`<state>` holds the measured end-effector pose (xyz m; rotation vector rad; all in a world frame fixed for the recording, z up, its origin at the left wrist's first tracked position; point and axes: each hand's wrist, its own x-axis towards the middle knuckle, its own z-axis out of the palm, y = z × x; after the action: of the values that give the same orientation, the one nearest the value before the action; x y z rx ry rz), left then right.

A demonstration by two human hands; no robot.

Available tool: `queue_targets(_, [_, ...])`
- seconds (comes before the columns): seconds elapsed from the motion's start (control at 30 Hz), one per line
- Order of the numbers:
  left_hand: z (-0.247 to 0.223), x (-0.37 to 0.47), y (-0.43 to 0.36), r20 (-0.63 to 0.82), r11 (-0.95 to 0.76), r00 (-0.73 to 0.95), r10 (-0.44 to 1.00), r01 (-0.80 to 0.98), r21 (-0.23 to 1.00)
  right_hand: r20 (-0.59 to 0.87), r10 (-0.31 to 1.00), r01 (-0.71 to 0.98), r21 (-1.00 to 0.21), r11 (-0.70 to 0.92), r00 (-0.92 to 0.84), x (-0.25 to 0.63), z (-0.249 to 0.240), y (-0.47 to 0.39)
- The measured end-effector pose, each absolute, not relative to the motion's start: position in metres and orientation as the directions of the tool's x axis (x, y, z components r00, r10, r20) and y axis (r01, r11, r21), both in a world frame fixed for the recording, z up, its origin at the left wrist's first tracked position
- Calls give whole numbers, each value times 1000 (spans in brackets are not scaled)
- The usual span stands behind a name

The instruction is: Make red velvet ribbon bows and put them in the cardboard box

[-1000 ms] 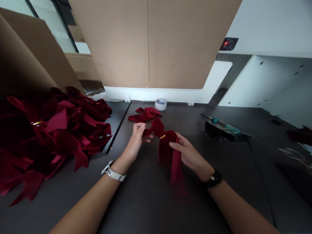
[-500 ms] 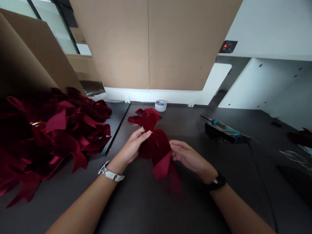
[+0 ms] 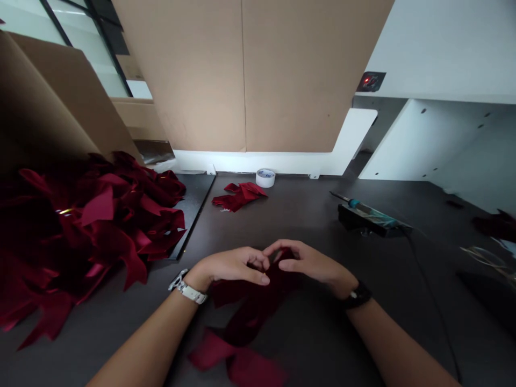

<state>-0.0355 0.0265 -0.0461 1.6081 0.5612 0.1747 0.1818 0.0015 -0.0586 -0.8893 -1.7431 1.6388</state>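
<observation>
Can see the left hand [image 3: 237,267] and the right hand [image 3: 312,263] nearly meeting over a dark red ribbon [image 3: 252,309]. Can trace the ribbon upward into the space between both hands, and downward beneath the left hand toward the near side of the tabletop [image 3: 330,338], ending in blurred, brighter tails. Curled fingers at left, with the thumb stretched out in front; an arched grip shape at right, with thumb and forefinger parted around the ribbon's upper end. Cannot tell a firm pinch from a loose touch at either hand. Well apart to the left, in a heap of red ribbons [image 3: 105,207], more of the same; beyond, near a tape roll [image 3: 265,180], a small ribbon bunch [image 3: 239,195].
</observation>
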Motion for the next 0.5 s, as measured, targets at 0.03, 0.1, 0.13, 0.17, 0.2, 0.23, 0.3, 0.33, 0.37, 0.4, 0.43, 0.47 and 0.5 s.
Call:
queue_targets(0.03, [-49,-36,31,-207,-20,835,509,252,968,-40,841,169,-984,62,-540,182,-59,3])
queue_targets(0.1, [-56,-38,37,-171,-27,765,621,239,971,-39,931,290,-954,72,-362,183,-62,8])
queue_targets(0.13, [-58,-39,39,-142,-58,732,666,240,969,-24,960,337,-939,74,-278,183,-65,11])
queue_targets(0.17, [-61,-40,41,-109,-103,701,705,253,962,7,978,398,-913,91,-208,184,-67,13])
queue_targets(0.2, [-63,-41,42,-74,-160,669,739,281,946,65,987,471,-873,130,-150,184,-70,16])
queue_targets(0.23, [-65,-41,44,-31,-224,629,777,321,920,153,982,547,-816,187,-106,185,-73,18])
queue_targets(0.3, [-68,-41,49,94,-334,491,866,428,840,357,931,648,-691,320,-79,185,-76,19])
queue_targets(0.33, [-68,-40,53,164,-363,405,899,483,797,439,895,661,-647,380,-85,183,-76,18])
queue_targets(0.37, [-69,-40,58,227,-376,326,918,530,760,491,865,657,-622,427,-97,182,-76,17])
queue_targets(0.4, [-68,-39,65,275,-378,262,925,571,729,519,848,643,-612,460,-112,179,-75,15])
queue_targets(0.43, [-67,-38,73,304,-374,220,927,604,704,529,838,630,-608,483,-132,176,-73,13])
queue_targets(0.47, [-65,-36,82,320,-371,200,926,634,679,530,833,621,-603,501,-158,173,-72,10])
queue_targets(0.5, [-63,-34,92,332,-374,196,923,662,649,522,831,618,-594,514,-190,170,-70,8])
